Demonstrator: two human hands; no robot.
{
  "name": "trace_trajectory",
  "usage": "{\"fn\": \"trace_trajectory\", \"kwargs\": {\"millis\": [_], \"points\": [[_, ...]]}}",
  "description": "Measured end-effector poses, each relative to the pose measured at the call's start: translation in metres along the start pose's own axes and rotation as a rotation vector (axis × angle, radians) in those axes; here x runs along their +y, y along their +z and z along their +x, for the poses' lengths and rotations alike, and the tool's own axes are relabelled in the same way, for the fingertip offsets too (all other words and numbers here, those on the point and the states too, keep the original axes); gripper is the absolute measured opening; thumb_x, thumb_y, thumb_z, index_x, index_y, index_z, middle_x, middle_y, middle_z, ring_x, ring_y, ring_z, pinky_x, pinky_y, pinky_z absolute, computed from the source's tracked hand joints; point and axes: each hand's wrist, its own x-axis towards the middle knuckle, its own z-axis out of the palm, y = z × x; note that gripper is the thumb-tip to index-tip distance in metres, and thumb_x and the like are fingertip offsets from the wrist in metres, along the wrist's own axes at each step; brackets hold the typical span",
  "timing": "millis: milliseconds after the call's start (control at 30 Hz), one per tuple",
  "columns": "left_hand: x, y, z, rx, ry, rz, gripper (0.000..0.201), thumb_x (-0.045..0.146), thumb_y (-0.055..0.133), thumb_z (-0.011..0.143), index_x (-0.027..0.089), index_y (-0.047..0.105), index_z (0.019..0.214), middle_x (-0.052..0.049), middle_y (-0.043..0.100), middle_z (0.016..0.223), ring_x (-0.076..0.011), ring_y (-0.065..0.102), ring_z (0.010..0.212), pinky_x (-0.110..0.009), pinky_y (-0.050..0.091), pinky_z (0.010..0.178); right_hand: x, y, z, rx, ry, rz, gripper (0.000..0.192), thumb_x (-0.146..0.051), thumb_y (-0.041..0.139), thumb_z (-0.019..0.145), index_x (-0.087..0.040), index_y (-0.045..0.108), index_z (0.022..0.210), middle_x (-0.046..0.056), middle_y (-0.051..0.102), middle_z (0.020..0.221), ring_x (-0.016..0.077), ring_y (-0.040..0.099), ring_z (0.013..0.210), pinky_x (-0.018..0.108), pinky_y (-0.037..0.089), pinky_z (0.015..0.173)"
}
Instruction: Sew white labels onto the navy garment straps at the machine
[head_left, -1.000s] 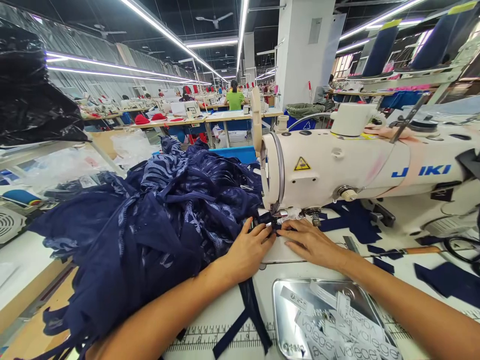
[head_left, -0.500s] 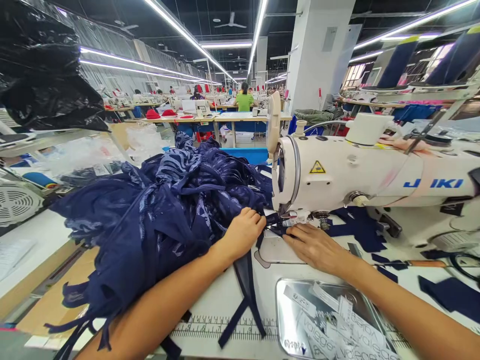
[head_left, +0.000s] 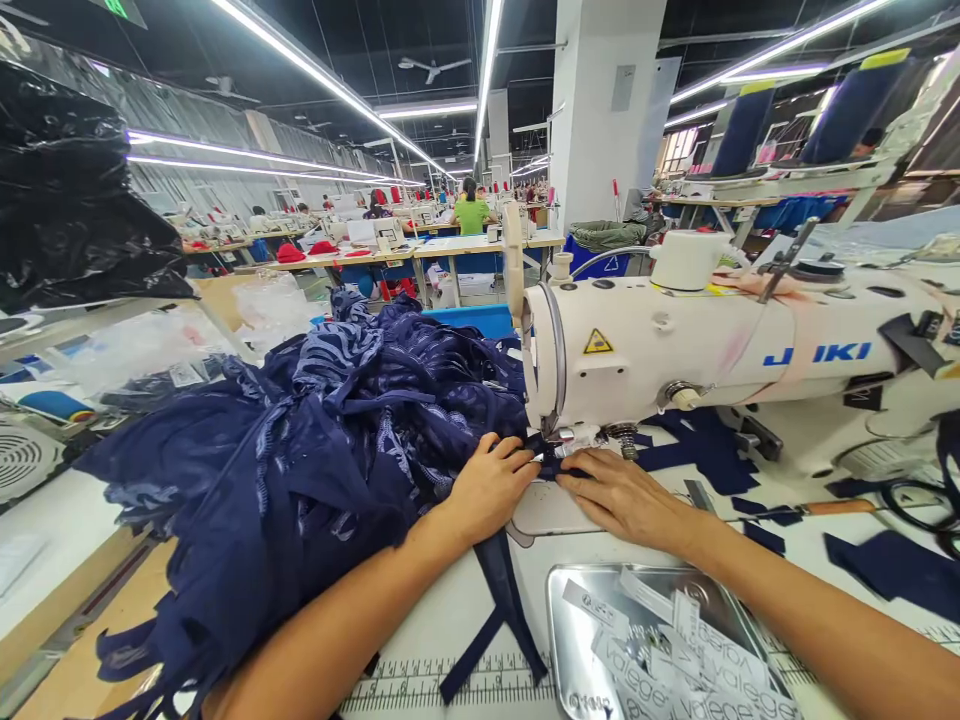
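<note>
Live: navy cloth (head_left: 551, 467) right at the presser foot (head_left: 565, 437) | left hand (head_left: 489, 492), right hand (head_left: 630, 498) on it, fingers (head_left: 589, 465) close together; pinching or just pressing, can't tell | danger: fingers this near could get nipped; neighbouring heap (head_left: 337, 440) might tug cloth askew | needle hidden, forearms (head_left: 352, 605) cut off

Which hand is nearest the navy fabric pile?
The left hand, close beside the navy fabric pile; the right hand sits farther from it, beyond the metal tray of labels.

White table (head_left: 442, 620): sewing machine (head_left: 720, 345), navy fabric heap (head_left: 337, 430), metal tray (head_left: 564, 650), fabric scraps (head_left: 892, 572).
</note>
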Motion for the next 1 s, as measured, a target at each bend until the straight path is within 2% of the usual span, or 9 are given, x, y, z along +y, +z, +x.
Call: {"fn": "trace_trajectory", "kwargs": {"millis": [300, 733, 1000], "points": [[-0.0006, 0.0004, 0.0025, -0.062, 0.104, -0.017, 0.02, 0.018, 0.043, 0.087, 0.02, 0.057, 0.102, -0.001, 0.06, 0.107, -0.0162, 0.046, 0.087, -0.031, 0.031, 0.066, 0.0017, 0.0035, -0.001, 0.02, 0.01, -0.015, 0.027, -0.018, 0.039, 0.085, -0.015, 0.059, 0.102, 0.012, 0.058, 0.102, 0.0233, 0.054, 0.094, 0.037, 0.049, 0.075], [-0.0004, 0.0042, 0.0044, -0.111, 0.022, -0.065, 0.024, 0.013, 0.044, 0.086, 0.02, 0.055, 0.107, 0.002, 0.061, 0.108, -0.0144, 0.046, 0.086, -0.029, 0.031, 0.068, 0.007, -0.0007, -0.0023, -0.005, -0.004, 0.043, 0.029, -0.019, 0.037, 0.086, -0.018, 0.059, 0.105, 0.01, 0.059, 0.106, 0.0216, 0.054, 0.097, 0.037, 0.049, 0.08], [0.002, 0.0002, 0.0028, -0.127, 0.095, -0.01, 0.023, 0.017, 0.044, 0.087, 0.022, 0.055, 0.107, 0.002, 0.059, 0.112, -0.0152, 0.045, 0.084, -0.03, 0.03, 0.066, 0.0056, -0.0003, -0.0019, 0.004, -0.036, -0.007, 0.029, -0.016, 0.038, 0.085, -0.017, 0.059, 0.104, 0.011, 0.059, 0.104, 0.0228, 0.053, 0.099, 0.039, 0.05, 0.079]]}}
